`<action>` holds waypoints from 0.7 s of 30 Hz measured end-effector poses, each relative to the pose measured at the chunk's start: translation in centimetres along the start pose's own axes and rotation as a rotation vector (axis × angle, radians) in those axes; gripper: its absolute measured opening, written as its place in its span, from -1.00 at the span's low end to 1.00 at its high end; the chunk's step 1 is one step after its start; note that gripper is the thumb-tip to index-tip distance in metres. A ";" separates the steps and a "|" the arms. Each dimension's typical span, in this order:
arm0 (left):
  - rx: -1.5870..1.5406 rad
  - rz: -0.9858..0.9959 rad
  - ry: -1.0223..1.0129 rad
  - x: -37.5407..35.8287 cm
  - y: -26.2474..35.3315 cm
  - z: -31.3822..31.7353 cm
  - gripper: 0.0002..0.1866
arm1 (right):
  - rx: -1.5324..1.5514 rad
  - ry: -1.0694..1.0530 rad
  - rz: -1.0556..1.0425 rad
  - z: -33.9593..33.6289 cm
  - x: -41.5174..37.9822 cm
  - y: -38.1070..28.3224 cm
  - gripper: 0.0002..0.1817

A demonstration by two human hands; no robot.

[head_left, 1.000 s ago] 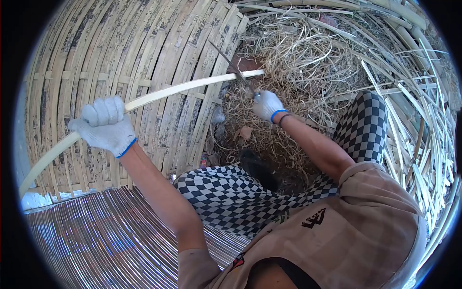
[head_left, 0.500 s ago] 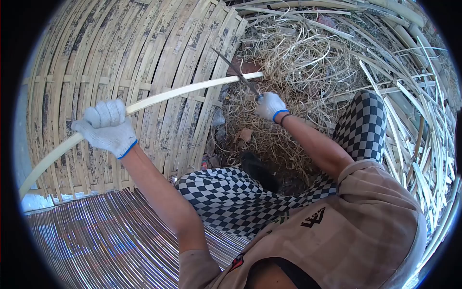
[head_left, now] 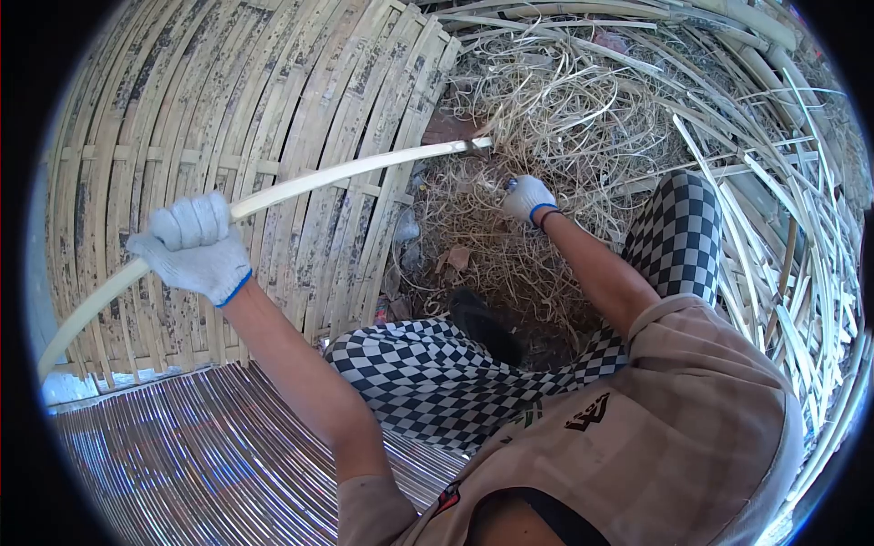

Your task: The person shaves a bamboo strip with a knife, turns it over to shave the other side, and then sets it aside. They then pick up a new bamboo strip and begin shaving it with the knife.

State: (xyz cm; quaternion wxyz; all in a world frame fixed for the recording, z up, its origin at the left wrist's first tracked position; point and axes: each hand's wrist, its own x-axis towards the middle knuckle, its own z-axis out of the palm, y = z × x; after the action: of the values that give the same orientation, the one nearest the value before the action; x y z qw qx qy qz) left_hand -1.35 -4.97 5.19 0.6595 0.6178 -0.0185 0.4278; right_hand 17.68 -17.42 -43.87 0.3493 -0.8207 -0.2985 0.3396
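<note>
A long pale bamboo strip (head_left: 346,169) curves from the lower left edge to the pile of shavings. My left hand (head_left: 191,246), in a white glove with a blue cuff, is closed round the strip in front of the woven bamboo panel. My right hand (head_left: 528,197), gloved too, grips the handle of a knife (head_left: 482,153), just right of and below the strip's far end. The blade is blurred and hard to make out; its dark part shows by the strip's tip.
Curly bamboo shavings (head_left: 564,109) cover the ground ahead. At the left lies a large woven bamboo panel (head_left: 228,109), with a slatted mat (head_left: 246,446) below it. Long split bamboo strips (head_left: 810,273) are heaped along the right. A dark shoe (head_left: 482,326) is between my legs.
My right hand has moved slightly right and down, and the blade no longer crosses over the strip towards the panel. My left hand has shifted slightly left with the strip.
</note>
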 end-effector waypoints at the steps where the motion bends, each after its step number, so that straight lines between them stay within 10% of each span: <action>1: 0.035 0.017 0.038 0.3 -0.1 -0.4 -0.29 | -0.075 0.056 -0.083 2.3 2.3 0.3 -0.67; 9: 0.121 0.038 0.132 0.6 0.1 0.6 -0.27 | 0.069 0.067 -0.342 -7.0 -8.5 -14.9 -0.72; 16: 0.056 0.019 0.069 0.2 0.2 0.2 -0.30 | 0.019 -0.013 0.235 -0.2 -1.8 2.7 -0.62; 21: 0.059 0.033 0.081 0.0 0.0 0.3 -0.30 | -0.006 -0.016 0.189 0.4 -2.2 0.2 -0.64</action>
State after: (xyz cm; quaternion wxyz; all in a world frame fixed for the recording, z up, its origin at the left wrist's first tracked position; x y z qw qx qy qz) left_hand -1.19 -5.24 5.27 0.6340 0.6187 0.0106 0.4639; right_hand 16.14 -18.95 -43.48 0.3110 -0.8434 -0.2234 0.3769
